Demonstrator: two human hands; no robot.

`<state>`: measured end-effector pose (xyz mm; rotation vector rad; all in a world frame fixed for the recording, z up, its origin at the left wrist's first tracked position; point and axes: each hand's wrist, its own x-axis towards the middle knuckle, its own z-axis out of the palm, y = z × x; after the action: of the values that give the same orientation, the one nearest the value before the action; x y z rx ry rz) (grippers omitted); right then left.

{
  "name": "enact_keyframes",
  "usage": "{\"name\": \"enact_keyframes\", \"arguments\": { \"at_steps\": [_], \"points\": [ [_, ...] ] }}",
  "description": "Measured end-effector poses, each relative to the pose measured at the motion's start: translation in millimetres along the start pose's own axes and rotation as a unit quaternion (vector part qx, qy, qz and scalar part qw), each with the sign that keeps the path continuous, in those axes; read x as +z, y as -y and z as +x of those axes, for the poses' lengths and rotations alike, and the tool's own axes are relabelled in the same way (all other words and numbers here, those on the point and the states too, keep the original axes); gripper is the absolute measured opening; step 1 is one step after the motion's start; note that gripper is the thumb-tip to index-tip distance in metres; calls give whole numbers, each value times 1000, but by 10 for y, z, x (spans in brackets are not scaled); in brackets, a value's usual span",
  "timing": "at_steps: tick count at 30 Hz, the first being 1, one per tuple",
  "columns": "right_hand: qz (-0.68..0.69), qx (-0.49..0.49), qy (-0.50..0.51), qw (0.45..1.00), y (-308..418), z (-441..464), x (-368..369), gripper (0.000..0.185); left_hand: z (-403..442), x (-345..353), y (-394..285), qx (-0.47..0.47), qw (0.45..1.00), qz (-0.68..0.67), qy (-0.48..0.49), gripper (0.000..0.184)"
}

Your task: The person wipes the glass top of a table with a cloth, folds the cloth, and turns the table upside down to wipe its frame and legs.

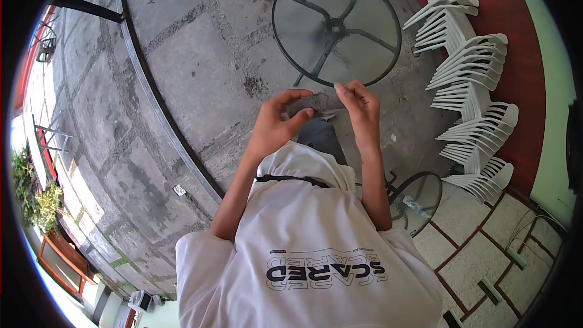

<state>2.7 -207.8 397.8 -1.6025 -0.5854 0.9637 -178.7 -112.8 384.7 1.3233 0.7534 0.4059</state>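
In front of my waist, my left hand curves its thumb and fingers around a grey, rough-looking piece. Its colour nearly matches the floor, and I cannot make out its kind. My right hand is at the piece's right end, with thumb and fingertips pinched together. Whatever lies between those fingertips is too small to name. Just below the grey piece, a thin pale scrap shows above my dark trouser leg.
A round glass table stands ahead. Several white plastic chairs line the red wall on the right. A smaller glass table with a plastic bottle is by my right elbow. A metal rail curves along the left.
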Motion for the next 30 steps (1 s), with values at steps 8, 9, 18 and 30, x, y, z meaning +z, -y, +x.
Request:
{"name": "enact_keyframes", "arguments": {
  "at_steps": [8,9,18,30],
  "points": [
    [219,56,78,971,32,-5,-484,33,237,467,-181,-35,986,-155,46,28],
    [213,51,82,972,27,12,-557,39,275,511,-194,-25,991,-120,48,27],
    [110,-23,127,986,-54,252,-1317,43,747,1185,-84,-82,989,-105,-68,31],
    [258,13,129,958,-261,620,-2531,16,1164,2247,-510,-6,983,-180,40,48]
  ]
}}
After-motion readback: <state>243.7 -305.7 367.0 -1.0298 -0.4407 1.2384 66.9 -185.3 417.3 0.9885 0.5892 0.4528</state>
